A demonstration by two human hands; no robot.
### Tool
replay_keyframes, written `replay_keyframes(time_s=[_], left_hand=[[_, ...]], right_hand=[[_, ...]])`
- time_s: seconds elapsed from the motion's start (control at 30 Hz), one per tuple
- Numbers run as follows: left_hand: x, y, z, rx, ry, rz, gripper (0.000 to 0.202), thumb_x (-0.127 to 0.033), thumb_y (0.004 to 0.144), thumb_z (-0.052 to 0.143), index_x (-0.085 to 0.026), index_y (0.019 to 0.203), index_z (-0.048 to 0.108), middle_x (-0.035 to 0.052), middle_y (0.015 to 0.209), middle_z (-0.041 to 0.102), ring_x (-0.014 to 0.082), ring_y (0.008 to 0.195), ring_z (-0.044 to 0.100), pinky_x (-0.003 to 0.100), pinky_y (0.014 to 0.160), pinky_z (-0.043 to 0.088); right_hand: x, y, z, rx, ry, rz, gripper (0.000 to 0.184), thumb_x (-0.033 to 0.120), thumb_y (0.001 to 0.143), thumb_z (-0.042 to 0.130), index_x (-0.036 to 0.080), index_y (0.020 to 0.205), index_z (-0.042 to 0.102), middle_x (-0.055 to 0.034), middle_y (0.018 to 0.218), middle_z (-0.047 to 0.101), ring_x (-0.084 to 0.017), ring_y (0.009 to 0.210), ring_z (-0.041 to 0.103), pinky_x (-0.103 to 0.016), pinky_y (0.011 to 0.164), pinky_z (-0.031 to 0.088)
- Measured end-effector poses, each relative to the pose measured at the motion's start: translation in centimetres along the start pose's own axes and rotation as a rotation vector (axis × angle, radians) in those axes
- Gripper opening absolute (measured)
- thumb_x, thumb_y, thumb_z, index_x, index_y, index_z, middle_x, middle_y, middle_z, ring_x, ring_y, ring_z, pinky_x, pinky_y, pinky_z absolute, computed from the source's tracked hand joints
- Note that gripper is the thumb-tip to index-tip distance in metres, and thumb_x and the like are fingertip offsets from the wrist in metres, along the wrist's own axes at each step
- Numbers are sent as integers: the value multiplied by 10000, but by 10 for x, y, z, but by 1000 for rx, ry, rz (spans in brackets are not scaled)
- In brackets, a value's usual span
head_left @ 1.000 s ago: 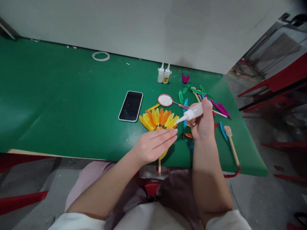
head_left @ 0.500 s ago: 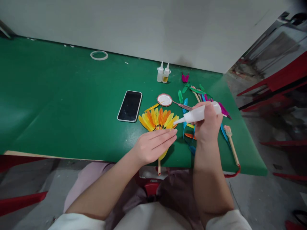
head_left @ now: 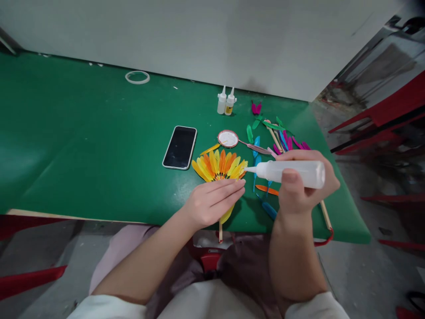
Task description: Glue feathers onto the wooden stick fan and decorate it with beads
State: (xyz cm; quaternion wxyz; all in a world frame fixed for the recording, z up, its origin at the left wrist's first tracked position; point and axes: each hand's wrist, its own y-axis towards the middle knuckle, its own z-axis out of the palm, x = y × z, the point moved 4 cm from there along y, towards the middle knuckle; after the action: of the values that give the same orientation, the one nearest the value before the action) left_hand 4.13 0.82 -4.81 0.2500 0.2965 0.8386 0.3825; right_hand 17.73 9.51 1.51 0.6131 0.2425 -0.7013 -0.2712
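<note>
My left hand lies flat, fingers stretched out, pressing on the lower part of a fan of yellow and orange feathers on a wooden stick. My right hand is wrapped round a white glue bottle held almost level. Its nozzle points left and reaches the fan's right edge. Loose feathers in orange and blue lie on the green table under the bottle.
A black phone lies left of the fan. Two small glue bottles stand at the back, with a round lid in front of them. More coloured feathers, a white tape ring and red chairs are around.
My right hand has drawn back to the right and tipped the glue bottle from slanted to nearly level, nozzle still at the fan's right edge. My left hand has stayed put.
</note>
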Motion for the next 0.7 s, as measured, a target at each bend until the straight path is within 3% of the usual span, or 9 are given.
replay_keyframes(time_s=[0.1, 0.23, 0.33, 0.7], left_hand=[[0, -1, 0, -3, -4, 0, 302, -56, 806, 530, -70, 1105, 568, 139, 1102, 646, 184, 1107, 561, 328, 921, 515], [0, -3, 1, 22, -5, -11, 326, -51, 804, 531, -74, 1128, 557, 138, 1123, 637, 182, 1128, 545, 327, 944, 501], [0, -4, 2, 30, -8, -7, 336, -64, 810, 529, -86, 1145, 548, 132, 1138, 630, 182, 1133, 542, 332, 947, 499], [0, -4, -1, 11, -6, -23, 368, -56, 797, 548, -97, 1163, 540, 121, 1135, 634, 181, 1121, 552, 322, 929, 508]], right_hand=[[1, 0, 4, 113, -78, -66, 160, 403, 721, 624, 249, 699, 661, 0, 632, 621, -139, 544, 548, -313, 527, 445], [1, 2, 0, 77, -124, -199, 179, 400, 713, 636, 222, 723, 650, 4, 632, 627, -140, 546, 561, -295, 503, 441], [-2, 1, 2, 149, -144, -200, 175, 389, 707, 651, 218, 738, 634, 14, 637, 629, -128, 540, 561, -274, 484, 436], [-1, 1, 6, 203, -175, -175, 172, 394, 722, 635, 226, 719, 600, 26, 642, 621, -116, 547, 563, -258, 492, 452]])
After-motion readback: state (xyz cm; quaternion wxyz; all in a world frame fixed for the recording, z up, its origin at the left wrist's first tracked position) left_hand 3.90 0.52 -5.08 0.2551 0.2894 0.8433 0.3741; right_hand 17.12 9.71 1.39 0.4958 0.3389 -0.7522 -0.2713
